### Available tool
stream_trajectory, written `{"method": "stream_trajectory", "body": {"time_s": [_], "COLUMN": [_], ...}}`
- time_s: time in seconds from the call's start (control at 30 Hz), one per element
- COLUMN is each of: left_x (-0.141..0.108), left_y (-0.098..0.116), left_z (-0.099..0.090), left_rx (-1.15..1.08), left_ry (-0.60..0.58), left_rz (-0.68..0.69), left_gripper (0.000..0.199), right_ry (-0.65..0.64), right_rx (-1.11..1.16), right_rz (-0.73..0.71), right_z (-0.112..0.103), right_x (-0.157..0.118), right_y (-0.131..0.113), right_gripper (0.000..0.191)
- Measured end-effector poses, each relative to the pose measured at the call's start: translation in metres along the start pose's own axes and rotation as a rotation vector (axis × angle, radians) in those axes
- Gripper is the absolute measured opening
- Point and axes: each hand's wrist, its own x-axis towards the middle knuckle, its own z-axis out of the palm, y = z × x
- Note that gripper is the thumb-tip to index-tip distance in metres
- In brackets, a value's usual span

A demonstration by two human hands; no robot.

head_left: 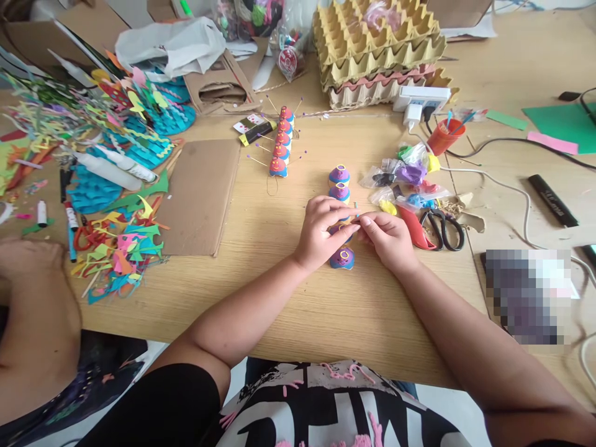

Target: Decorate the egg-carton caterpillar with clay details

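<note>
A strip of purple and blue painted cups with yellow rings (342, 258) stands on the table in front of me. My left hand (322, 231) is above its middle cups and hides part of them, thumb and index finger pinched together. The fingertips of my right hand (388, 239) meet those of the left just right of the strip, also pinched. What lies between the fingertips is too small to make out. Farther back on the left is a red and blue strip of cups (280, 149) with painted faces and thin pins sticking out at its sides.
Bags of coloured clay (412, 172) and black-handled scissors (442, 231) lie at the right, near an orange cup (446, 136). Egg trays (372, 49) and a power strip (423, 98) are behind. Cardboard (200, 195), paper scraps (123, 248) and another person's arm (37, 310) are left.
</note>
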Motion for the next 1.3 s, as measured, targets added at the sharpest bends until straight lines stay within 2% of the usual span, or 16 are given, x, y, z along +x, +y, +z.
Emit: {"method": "stream_trajectory", "body": {"time_s": [0.17,0.47,0.7,0.9,1.17,1.3], "left_x": [0.000,-0.002,-0.001,0.000,-0.001,-0.001], "left_y": [0.000,-0.007,-0.006,-0.002,-0.003,-0.003], "left_z": [0.000,0.002,0.002,0.002,0.002,0.002], "left_rx": [-0.006,-0.014,-0.052,-0.110,-0.268,-0.265], "left_ry": [0.008,0.036,0.031,0.056,0.060,0.069], "left_rz": [-0.010,0.036,0.000,-0.107,-0.294,-0.300], "left_gripper": [0.009,0.009,0.011,0.016,0.030,0.030], "right_ry": [-0.020,-0.009,-0.017,0.084,0.094,0.114], "right_rx": [-0.018,0.038,0.102,0.134,0.156,0.174], "right_rz": [-0.021,-0.009,0.015,0.016,0.041,0.053], "right_z": [0.000,-0.002,0.000,-0.001,-0.002,-0.003], "right_x": [0.000,0.000,0.001,0.003,0.005,0.007], "right_y": [-0.003,0.002,0.000,0.006,0.010,0.013], "right_gripper": [0.051,0.045,0.045,0.042,0.041,0.043]}}
